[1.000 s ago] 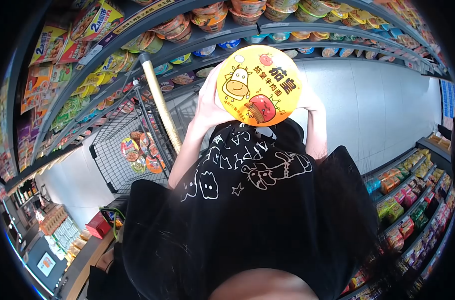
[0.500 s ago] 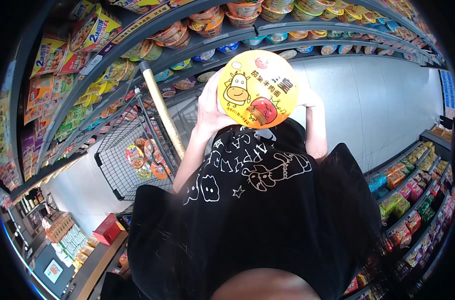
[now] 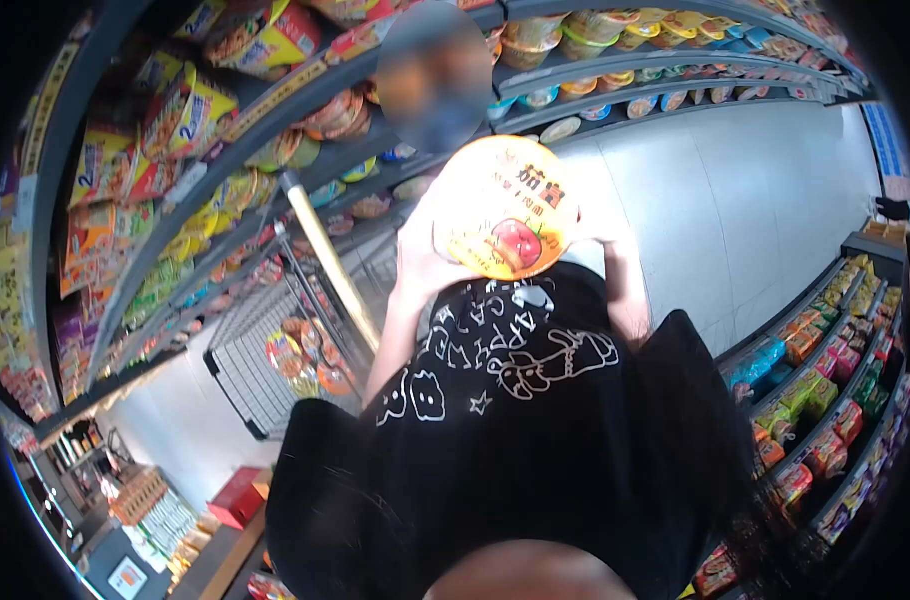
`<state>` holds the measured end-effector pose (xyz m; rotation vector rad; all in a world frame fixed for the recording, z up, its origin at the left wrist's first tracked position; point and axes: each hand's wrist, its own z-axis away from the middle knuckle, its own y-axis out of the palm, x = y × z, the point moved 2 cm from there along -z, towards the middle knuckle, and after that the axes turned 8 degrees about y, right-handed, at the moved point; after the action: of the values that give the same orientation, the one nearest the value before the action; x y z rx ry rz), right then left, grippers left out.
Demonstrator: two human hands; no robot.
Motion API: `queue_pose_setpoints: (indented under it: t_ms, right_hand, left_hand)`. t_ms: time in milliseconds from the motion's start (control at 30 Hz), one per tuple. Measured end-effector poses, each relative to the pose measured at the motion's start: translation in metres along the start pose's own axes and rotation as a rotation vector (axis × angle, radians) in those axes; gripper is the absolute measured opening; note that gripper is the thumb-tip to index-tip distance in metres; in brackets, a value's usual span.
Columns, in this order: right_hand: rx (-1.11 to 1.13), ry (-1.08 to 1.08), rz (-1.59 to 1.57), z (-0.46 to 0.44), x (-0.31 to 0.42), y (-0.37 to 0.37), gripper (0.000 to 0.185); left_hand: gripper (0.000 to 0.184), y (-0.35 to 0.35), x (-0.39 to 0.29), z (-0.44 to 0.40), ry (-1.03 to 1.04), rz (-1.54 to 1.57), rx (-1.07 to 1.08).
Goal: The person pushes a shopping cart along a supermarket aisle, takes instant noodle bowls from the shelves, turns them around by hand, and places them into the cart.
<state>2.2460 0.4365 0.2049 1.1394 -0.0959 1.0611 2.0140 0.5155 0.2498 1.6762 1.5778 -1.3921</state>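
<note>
A round instant noodle bowl (image 3: 510,205) is held up in front of my chest, its printed lid facing me. On the lid, yellow and orange colours, a red tomato drawing and Chinese characters show, partly washed out by glare. My left hand (image 3: 425,245) grips the bowl's left side, fingers mostly hidden behind it. From the other side my right hand (image 3: 597,222) holds the rim, also partly hidden and overexposed. To the left stands a wire shopping cart (image 3: 260,355) with a pale handle bar (image 3: 327,258); several noodle bowls (image 3: 310,352) lie inside it.
Shelves of noodle bowls (image 3: 535,42) and packets (image 3: 190,115) curve along the top and left. More shelves with bagged goods (image 3: 810,400) stand at the right. Grey floor (image 3: 715,210) stretches between them. A red box (image 3: 238,497) sits on a counter at lower left.
The noodle bowl has come slightly lower and left in view, its lid now tilted and brighter with glare. Both hands still hold it. The surroundings have shifted slightly, and a blurred patch appears above the bowl.
</note>
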Motion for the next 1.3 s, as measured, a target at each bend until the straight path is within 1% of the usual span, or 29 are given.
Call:
queue_pose_setpoints:
  t_ms: [33, 100, 167, 200, 233, 267, 333, 367, 400, 467, 500, 533, 600, 633, 700, 767, 833, 867, 1000, 1100, 1167, 1233, 1300]
  right_hand:
    - [-0.004, 0.0, -0.02, -0.002, 0.001, 0.003, 0.088]
    - [-0.011, -0.003, -0.052, -0.013, 0.008, 0.004, 0.088]
    - [-0.009, -0.023, -0.032, -0.027, 0.02, 0.01, 0.088]
    - [0.017, -0.071, 0.23, -0.033, 0.03, 0.018, 0.087]
    - [0.032, -0.115, 0.492, -0.039, 0.038, 0.025, 0.087]
    - [0.119, -0.213, 0.469, -0.04, 0.04, 0.03, 0.091]
    - [0.119, -0.25, 0.419, -0.047, 0.034, 0.03, 0.092]
    - [0.134, -0.263, 0.368, -0.05, 0.034, 0.031, 0.093]
    - [0.137, -0.312, 0.367, -0.053, 0.036, 0.039, 0.092]
    - [0.084, -0.323, 0.338, -0.06, 0.041, 0.051, 0.086]
    - [0.043, -0.336, 0.338, -0.064, 0.041, 0.052, 0.083]
    - [0.019, -0.349, 0.346, -0.067, 0.042, 0.053, 0.083]
    - [0.051, -0.393, 0.357, -0.076, 0.043, 0.059, 0.076]
    - [0.04, -0.405, 0.356, -0.081, 0.042, 0.062, 0.076]
    - [-0.014, -0.406, 0.409, -0.087, 0.04, 0.067, 0.079]
    - [-0.051, -0.419, 0.429, -0.089, 0.04, 0.073, 0.077]
    - [-0.068, -0.44, 0.428, -0.09, 0.039, 0.075, 0.078]
    - [-0.075, -0.429, 0.438, -0.091, 0.035, 0.07, 0.082]
    - [-0.078, -0.46, 0.4, -0.088, 0.032, 0.069, 0.085]
    - [-0.02, -0.482, 0.331, -0.083, 0.027, 0.068, 0.075]
    - [0.006, -0.466, 0.33, -0.084, 0.027, 0.067, 0.075]
    - [0.038, -0.46, 0.343, -0.084, 0.035, 0.065, 0.075]
    - [0.075, -0.379, 0.392, -0.081, 0.041, 0.063, 0.085]
  left_hand:
    - [0.09, 0.0, 0.0, -0.002, 0.008, -0.002, 0.022]
    - [0.092, -0.001, -0.008, -0.006, -0.12, 0.044, 0.071]
    - [0.092, 0.002, 0.006, -0.003, -0.063, 0.072, 0.063]
    - [0.094, 0.001, 0.008, -0.003, -0.052, 0.041, 0.075]
    - [0.094, 0.001, 0.008, -0.004, -0.092, 0.064, 0.09]
    - [0.091, 0.002, 0.006, -0.007, -0.13, 0.085, 0.081]
    - [0.083, 0.0, 0.005, -0.005, -0.227, 0.136, 0.087]
    - [0.079, 0.001, 0.014, -0.002, -0.228, 0.259, 0.054]
    - [0.079, -0.001, 0.018, -0.002, -0.267, 0.365, 0.037]
    - [0.077, 0.0, 0.024, 0.001, -0.369, 0.604, 0.037]
    - [0.081, -0.002, 0.025, 0.0, -0.393, 0.674, 0.028]
    - [0.08, -0.004, 0.028, 0.0, -0.406, 0.707, 0.027]
    - [0.079, -0.009, 0.028, -0.001, -0.428, 0.808, -0.005]
    - [0.079, -0.012, 0.029, -0.002, -0.424, 0.812, 0.011]
    - [0.071, -0.018, 0.031, -0.001, -0.425, 0.795, -0.039]
    - [0.068, -0.018, 0.034, 0.003, -0.4, 0.828, -0.054]
    - [0.065, -0.018, 0.037, 0.006, -0.422, 0.901, -0.127]
    - [0.063, -0.017, 0.039, 0.007, -0.42, 0.902, -0.115]
    - [0.062, -0.018, 0.024, 0.001, -0.424, 0.862, -0.077]
    - [0.06, -0.022, 0.008, -0.002, -0.448, 0.785, -0.06]
    - [0.057, -0.021, 0.014, 0.002, -0.437, 0.763, -0.068]
    - [0.057, -0.017, 0.016, 0.004, -0.4, 0.748, -0.096]
    - [0.068, -0.017, 0.017, 0.003, -0.461, 0.736, -0.056]
